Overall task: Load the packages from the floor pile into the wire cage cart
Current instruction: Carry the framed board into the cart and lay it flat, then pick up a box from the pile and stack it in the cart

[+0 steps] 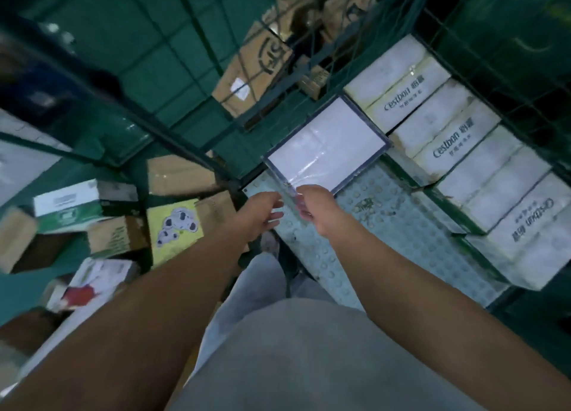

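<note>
Nearest the camera, at six o'clock, are the person's grey trousers (pixel 309 358), with both bare forearms reaching away from them toward the middle of the view.

The left hand (pixel 262 215) has its fingers loosely extended and a little spread, just beside the near corner of a flat white package (pixel 327 146); whether they touch it I cannot tell. The right hand (pixel 315 208) has its fingers curled at that same near corner, apparently pinching the plastic-wrapped edge (blur hides the exact contact). The package lies tilted over the studded floor of the wire cage cart (pixel 401 225), its far edge toward the stacked tissue cartons (pixel 457 151) at two o'clock.

Those cartons form a row along the cart's right-hand wall, from one o'clock down to four o'clock, so some loading is already done. Much of the studded floor is bare, and nothing is stacked on top of the cartons.

Outside the mesh, from seven to ten o'clock, the floor pile (pixel 129 222) holds plenty: brown cardboard boxes, a green-and-white box (pixel 66 203) and a yellow box with a cartoon print (pixel 176 225). More boxes show through the mesh at twelve o'clock. By my judgement the job is in its early part, with most of the pile left to move.
</note>
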Available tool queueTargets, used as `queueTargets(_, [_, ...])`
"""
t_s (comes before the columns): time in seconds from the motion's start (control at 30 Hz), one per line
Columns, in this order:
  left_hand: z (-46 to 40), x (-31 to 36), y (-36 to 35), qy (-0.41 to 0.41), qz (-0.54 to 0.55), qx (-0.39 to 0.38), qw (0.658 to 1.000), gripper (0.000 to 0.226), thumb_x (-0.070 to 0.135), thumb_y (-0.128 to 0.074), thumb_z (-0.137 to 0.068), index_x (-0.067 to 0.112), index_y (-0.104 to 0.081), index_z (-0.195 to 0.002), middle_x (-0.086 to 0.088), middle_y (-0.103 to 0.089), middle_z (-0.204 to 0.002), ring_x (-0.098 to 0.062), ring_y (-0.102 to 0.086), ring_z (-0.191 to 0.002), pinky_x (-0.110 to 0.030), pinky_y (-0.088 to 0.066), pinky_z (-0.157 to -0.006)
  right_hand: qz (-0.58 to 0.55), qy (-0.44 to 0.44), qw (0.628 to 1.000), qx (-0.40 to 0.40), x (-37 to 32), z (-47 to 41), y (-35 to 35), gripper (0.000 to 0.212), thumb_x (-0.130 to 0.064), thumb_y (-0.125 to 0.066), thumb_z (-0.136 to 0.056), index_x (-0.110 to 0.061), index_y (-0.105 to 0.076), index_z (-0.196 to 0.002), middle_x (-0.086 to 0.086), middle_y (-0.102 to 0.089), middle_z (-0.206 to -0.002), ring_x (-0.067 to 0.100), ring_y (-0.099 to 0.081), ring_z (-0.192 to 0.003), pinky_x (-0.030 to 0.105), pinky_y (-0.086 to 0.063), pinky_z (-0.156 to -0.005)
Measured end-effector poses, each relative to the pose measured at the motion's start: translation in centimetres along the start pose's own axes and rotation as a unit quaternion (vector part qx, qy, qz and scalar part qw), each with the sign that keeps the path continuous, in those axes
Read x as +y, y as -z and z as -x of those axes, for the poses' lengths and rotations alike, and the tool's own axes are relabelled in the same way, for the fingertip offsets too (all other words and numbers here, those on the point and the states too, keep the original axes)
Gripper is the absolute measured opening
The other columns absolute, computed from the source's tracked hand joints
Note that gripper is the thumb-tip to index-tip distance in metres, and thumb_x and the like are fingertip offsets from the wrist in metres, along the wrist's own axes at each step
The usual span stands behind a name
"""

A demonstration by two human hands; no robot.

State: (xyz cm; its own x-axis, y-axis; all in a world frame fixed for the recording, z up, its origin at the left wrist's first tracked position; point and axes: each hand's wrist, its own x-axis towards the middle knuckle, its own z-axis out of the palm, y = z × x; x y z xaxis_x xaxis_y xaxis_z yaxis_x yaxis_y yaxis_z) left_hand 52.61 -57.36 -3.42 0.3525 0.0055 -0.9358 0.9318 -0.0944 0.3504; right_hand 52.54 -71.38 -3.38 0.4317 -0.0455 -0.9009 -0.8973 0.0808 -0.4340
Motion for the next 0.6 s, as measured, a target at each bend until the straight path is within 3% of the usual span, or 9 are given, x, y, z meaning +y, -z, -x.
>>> queueTargets(0.1, [3.2,-1.7,3.1,-0.011,0.04,0.044,0.998,0.024,0.035,-0.053,-0.105,0.021,-0.06,-0.124,0.0,-0.066,-0.122,-0.018,-0.064,-0.111,-0.029,-0.052,-0.085,0.025,0.0,0.999,-0.036,0.1,2.4,-2.9,0.012,-0.02,-0.051,-0.103,-0.013,-0.057,-0.11,0.002,-0.062,-0.088,0.014,-0.054,-0.069,0.026,-0.042,-0.064])
queueTargets(0.17, [4.7,-3.2,5.2,-0.011,0.072,0.064,0.995,0.021,0.033,-0.05,-0.106,0.02,-0.06,-0.12,0.001,-0.065,-0.117,-0.019,-0.063,-0.112,-0.03,-0.05,-0.087,0.052,0.002,0.996,-0.067,0.2,3.4,-4.8,0.015,-0.022,-0.051,-0.104,-0.012,-0.056,-0.114,0.003,-0.063,-0.093,0.017,-0.058,-0.078,0.027,-0.045,-0.07])
queueTargets(0.27, [6.0,-6.0,8.5,-0.011,0.146,0.102,0.984,0.019,0.031,-0.05,-0.106,0.018,-0.061,-0.114,0.0,-0.065,-0.107,-0.018,-0.062,-0.097,-0.033,-0.053,-0.088,0.114,-0.001,0.988,-0.102,0.5,3.9,-8.4,0.02,-0.025,-0.052,-0.105,-0.012,-0.058,-0.119,0.005,-0.065,-0.106,0.021,-0.061,-0.094,0.031,-0.049,-0.087])
queueTargets(0.33, [6.8,-7.9,10.4,0.004,0.193,0.111,0.975,0.016,0.027,-0.049,-0.107,0.019,-0.058,-0.097,-0.001,-0.062,-0.097,-0.017,-0.06,-0.087,-0.034,-0.053,-0.09,0.166,0.004,0.98,-0.112,1.0,3.9,-10.5,0.029,-0.027,-0.055,-0.103,-0.013,-0.059,-0.127,0.005,-0.067,-0.111,0.02,-0.063,-0.095,0.031,-0.051,-0.085])
queueTargets(0.4, [7.5,-9.7,12.2,0.015,0.257,0.105,0.96,0.025,0.02,-0.042,-0.108,0.02,-0.05,-0.085,-0.001,-0.054,-0.086,-0.015,-0.052,-0.073,-0.027,-0.046,-0.073,0.22,0.003,0.967,-0.127,1.7,3.9,-13.1,0.026,-0.029,-0.056,-0.102,-0.015,-0.06,-0.123,0.006,-0.069,-0.114,0.019,-0.064,-0.093,0.031,-0.052,-0.083])
queueTargets(0.43, [8.0,-10.5,13.1,0.022,0.284,0.1,0.953,0.025,0.02,-0.04,-0.109,0.02,-0.051,-0.087,-0.001,-0.054,-0.087,-0.016,-0.053,-0.075,-0.026,-0.045,-0.072,0.246,0.0,0.96,-0.135,1.9,4.2,-14.5,0.019,-0.029,-0.056,-0.102,-0.017,-0.061,-0.115,0.006,-0.069,-0.115,0.019,-0.063,-0.092,0.03,-0.052,-0.082])
queueTargets(0.53, [8.7,-13.7,16.2,0.027,0.344,0.13,0.929,0.021,0.025,-0.04,-0.111,0.015,-0.058,-0.117,-0.005,-0.062,-0.117,-0.024,-0.061,-0.117,-0.036,-0.045,-0.106,0.32,0.004,0.934,-0.16,3.1,5.4,-19.3,0.012,-0.027,-0.053,-0.104,-0.021,-0.058,-0.094,0.005,-0.066,-0.105,0.018,-0.06,-0.093,0.031,-0.049,-0.085])
queueTargets(0.6, [9.2,-16.6,18.6,0.036,0.391,0.159,0.906,0.02,0.028,-0.043,-0.11,0.014,-0.057,-0.11,-0.003,-0.065,-0.11,-0.024,-0.061,-0.115,-0.036,-0.046,-0.107,0.376,0.011,0.91,-0.176,4.8,6.2,-23.2,0.012,-0.029,-0.053,-0.104,-0.02,-0.061,-0.101,0.003,-0.067,-0.105,0.017,-0.061,-0.092,0.033,-0.05,-0.088])
